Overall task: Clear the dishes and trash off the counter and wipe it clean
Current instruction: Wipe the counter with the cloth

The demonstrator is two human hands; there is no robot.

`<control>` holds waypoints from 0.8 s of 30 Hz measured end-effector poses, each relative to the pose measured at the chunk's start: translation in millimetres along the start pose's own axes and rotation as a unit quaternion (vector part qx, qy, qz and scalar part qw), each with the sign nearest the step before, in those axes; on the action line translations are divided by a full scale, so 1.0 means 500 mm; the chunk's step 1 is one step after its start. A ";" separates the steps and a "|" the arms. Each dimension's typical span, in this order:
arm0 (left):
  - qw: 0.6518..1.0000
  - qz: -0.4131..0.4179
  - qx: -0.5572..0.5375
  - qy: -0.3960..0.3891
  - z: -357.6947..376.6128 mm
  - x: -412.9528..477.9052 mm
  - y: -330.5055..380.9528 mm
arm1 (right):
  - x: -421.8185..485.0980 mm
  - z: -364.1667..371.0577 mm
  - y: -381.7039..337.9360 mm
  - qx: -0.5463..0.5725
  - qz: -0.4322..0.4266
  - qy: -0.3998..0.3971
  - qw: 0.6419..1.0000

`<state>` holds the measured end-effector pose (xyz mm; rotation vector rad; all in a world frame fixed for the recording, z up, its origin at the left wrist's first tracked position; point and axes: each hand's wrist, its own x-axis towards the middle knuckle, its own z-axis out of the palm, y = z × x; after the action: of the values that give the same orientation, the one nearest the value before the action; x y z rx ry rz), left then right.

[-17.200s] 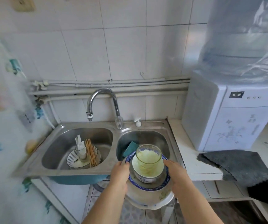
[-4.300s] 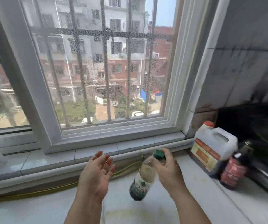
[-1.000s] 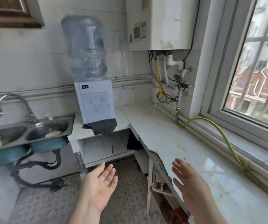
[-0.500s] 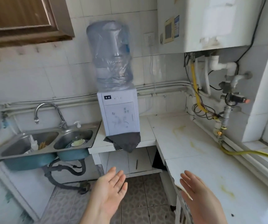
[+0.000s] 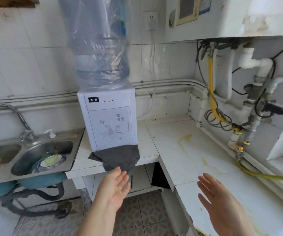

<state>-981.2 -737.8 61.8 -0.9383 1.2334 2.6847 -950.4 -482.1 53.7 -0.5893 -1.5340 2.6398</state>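
- Grey cloth [image 5: 118, 158] lies in front of the water dispenser [image 5: 110, 120], one corner hanging off the bench [image 5: 171, 133] edge, so it's easy to grab from below.
- Left hand [image 5: 115, 188] flat open and empty, fingertips just under that corner; probably going for the cloth.
- Right hand [image 5: 219, 201] open and empty, over the near bench edge.
- Dishes [image 5: 50, 160] sit in the sink [image 5: 65, 160]; yellow stains [image 5: 183, 140] not yet wiped.
- Wiping room runs from the front edge to the pipes [image 5: 249, 126] by the wall.
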 end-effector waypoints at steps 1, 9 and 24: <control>1.000 -0.005 0.012 0.006 0.001 0.043 0.022 | 0.021 0.026 0.004 0.000 0.001 0.007 1.000; 0.974 0.030 0.221 0.049 0.043 0.339 0.140 | 0.132 0.190 0.032 -0.005 -0.008 0.054 0.999; 0.507 0.216 0.835 -0.003 -0.019 0.545 0.097 | 0.240 0.170 0.039 -0.027 0.026 0.119 0.992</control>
<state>-1212.2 -833.2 -57.4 -0.1420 2.9633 0.3364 -1087.2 -537.2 38.2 -0.9207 -1.5425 2.4611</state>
